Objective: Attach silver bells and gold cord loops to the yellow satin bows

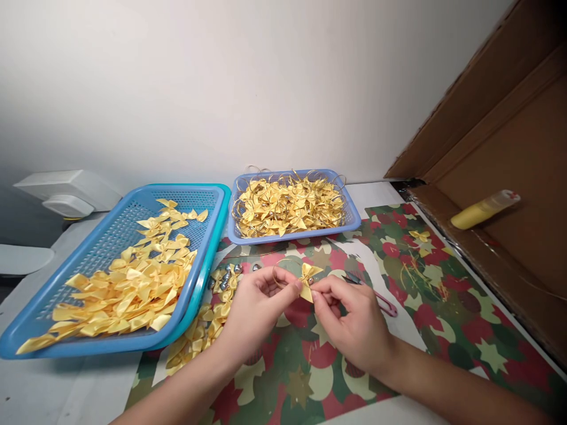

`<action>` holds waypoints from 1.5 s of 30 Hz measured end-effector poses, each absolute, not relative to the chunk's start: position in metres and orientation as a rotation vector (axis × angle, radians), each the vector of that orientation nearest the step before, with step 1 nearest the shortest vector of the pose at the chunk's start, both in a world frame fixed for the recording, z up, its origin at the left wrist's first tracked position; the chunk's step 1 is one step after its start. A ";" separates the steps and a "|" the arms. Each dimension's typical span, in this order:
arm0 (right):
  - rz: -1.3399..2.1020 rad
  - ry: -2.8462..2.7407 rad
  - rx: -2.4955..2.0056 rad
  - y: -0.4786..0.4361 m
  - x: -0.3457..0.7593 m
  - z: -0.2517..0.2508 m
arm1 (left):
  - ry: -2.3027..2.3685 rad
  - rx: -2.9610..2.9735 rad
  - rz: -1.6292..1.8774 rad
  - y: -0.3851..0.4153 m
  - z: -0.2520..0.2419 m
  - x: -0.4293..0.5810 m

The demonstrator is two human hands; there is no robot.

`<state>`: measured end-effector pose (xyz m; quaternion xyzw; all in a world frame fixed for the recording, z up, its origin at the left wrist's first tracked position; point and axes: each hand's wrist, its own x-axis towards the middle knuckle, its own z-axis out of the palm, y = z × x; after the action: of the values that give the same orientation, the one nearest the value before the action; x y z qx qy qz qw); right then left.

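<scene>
A yellow ribbon bow [309, 273] with a small silver bell at its middle is held up between my two hands, above the patterned sheet. My left hand [266, 295] pinches its left side with thumb and forefinger, and a loop of thin gold cord rises near those fingers. On the bow's lower right, my right hand [349, 313] is closed in a pinch. Left of my left hand lie several silver bells [228, 276] and a pile of loose yellow bows [195, 333].
A blue basket [101, 236] of plain bows stands at the left, nested in a teal one. Behind my hands, a smaller blue basket [292, 237] holds bows with gold cord. A pink-handled cutter [386, 304], thread scraps [425, 274] and a cardboard wall with a yellow tube [482, 211] are right.
</scene>
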<state>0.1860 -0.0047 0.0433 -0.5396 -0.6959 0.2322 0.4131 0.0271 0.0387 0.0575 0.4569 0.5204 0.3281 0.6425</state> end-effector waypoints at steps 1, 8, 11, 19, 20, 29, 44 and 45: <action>0.584 -1.747 -1.351 -0.005 0.186 0.043 | 1.179 1.028 0.745 0.039 0.058 0.027; 0.586 -1.732 -1.353 -0.007 0.186 0.042 | 1.153 0.993 0.752 0.040 0.062 0.028; 0.585 -1.718 -1.354 -0.008 0.186 0.041 | 1.153 0.985 0.753 0.040 0.062 0.029; 0.611 -1.699 -1.344 -0.008 0.186 0.041 | 1.147 0.979 0.767 0.038 0.060 0.031; 0.611 -1.697 -1.343 -0.008 0.186 0.041 | 1.148 0.981 0.769 0.038 0.060 0.030; 0.656 -1.705 -1.357 -0.008 0.185 0.042 | 1.138 0.977 0.755 0.038 0.059 0.031; 0.627 -1.675 -1.336 -0.010 0.183 0.042 | 1.120 0.999 0.771 0.034 0.059 0.030; 0.627 -1.667 -1.341 -0.011 0.183 0.042 | 1.122 1.003 0.777 0.033 0.059 0.031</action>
<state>0.1829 -0.0107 0.0420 -0.5399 -0.6714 0.2526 0.4403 0.0306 0.0330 0.0585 0.4435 0.4964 0.3436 0.6624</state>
